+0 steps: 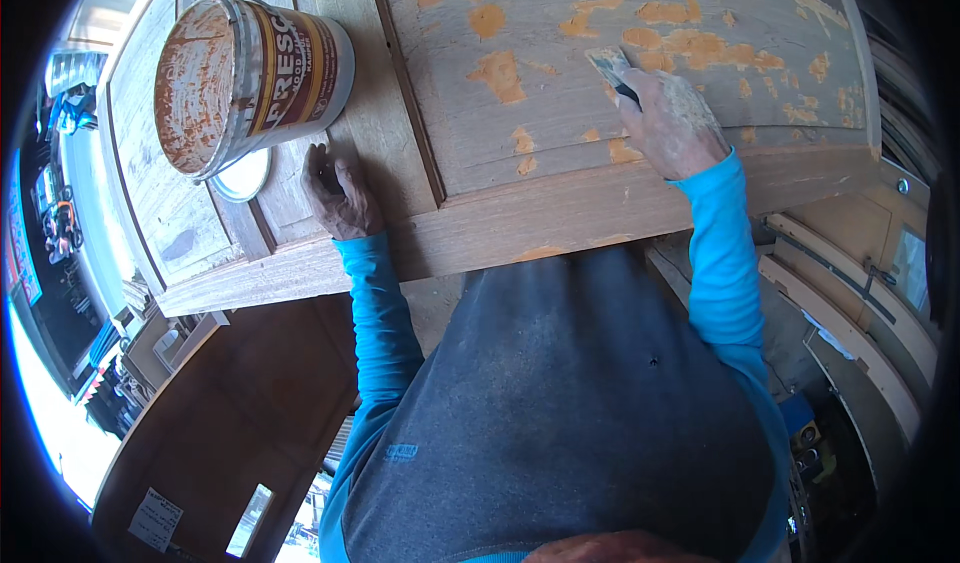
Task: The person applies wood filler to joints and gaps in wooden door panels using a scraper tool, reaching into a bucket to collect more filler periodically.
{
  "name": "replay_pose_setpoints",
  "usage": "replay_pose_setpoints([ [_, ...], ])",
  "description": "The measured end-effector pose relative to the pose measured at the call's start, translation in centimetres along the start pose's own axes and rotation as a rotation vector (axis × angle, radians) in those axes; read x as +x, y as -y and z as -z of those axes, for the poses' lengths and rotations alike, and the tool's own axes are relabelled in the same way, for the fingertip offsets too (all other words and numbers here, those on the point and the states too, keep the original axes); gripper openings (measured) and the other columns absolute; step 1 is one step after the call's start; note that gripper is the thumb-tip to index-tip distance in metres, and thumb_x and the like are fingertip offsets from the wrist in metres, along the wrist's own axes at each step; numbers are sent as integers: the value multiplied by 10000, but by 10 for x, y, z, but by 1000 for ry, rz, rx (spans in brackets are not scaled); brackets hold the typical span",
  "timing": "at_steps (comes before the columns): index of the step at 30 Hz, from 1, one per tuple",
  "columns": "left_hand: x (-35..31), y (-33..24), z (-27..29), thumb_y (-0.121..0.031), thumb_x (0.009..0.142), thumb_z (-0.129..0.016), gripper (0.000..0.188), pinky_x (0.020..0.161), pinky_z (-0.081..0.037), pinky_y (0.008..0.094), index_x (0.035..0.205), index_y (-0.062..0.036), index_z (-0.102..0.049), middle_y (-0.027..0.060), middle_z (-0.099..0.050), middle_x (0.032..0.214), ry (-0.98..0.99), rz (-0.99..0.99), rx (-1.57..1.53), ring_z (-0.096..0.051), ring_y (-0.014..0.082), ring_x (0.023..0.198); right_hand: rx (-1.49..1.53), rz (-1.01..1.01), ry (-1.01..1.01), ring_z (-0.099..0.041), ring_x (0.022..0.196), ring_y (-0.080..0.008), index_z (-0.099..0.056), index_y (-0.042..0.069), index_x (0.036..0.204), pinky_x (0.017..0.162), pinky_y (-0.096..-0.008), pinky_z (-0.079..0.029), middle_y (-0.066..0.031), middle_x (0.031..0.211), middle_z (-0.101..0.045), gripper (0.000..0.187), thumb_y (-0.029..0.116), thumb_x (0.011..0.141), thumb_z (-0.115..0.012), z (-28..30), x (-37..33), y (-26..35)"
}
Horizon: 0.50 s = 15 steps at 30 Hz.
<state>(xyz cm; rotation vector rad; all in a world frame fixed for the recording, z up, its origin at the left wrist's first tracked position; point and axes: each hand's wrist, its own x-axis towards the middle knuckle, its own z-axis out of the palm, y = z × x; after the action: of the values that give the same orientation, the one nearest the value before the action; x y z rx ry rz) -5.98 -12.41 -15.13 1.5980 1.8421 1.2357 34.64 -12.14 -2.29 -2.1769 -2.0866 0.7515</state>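
Observation:
A wooden door with recessed panels lies flat in front of me, smeared with patches of orange-brown wood filler. My right hand, dusty with filler, is closed around a putty knife. The knife's blade meets or hovers just over the panel beside a filler patch; I cannot tell which. My left hand rests by the door's near edge, fingers loosely curled and apart, holding nothing. Just beyond it is a tub with a banded label, its filler-coated mouth facing left. A round white lid shows partly below the tub.
Below the door at left stands a dark brown wooden panel bearing a paper sheet. On the right are curved-looking boards and a lighter wooden panel. Cluttered tools and parts lie at the far left.

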Motion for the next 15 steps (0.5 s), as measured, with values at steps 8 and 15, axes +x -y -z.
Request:
replay_pose_setpoints([
  [8, 5, -1, -1, -125, 977, -632, 425, 1060, -469, 435, 1375, 1, -556, 203, -613, 1272, -7, -113, 228, -587, 335, 1212, 460, 3, -133, -661, 1014, -452, -613, 0, 1340, 873, -510, -530, -259, 1082, -686, 426, 166, 949, -636, -5, -29, -30],
  [15, 10, 0, -1, -183, 952, -658, 401, 1056, -433, 491, 1306, -7, -598, 219, -610, 1243, 3, -226, 427, -552, 404, 1182, 466, 235, -25, -686, 1028, -409, -580, 15, 1400, 871, -446, -554, -247, 1173, -674, 459, 125, 960, -650, -28, -32, -35],
])
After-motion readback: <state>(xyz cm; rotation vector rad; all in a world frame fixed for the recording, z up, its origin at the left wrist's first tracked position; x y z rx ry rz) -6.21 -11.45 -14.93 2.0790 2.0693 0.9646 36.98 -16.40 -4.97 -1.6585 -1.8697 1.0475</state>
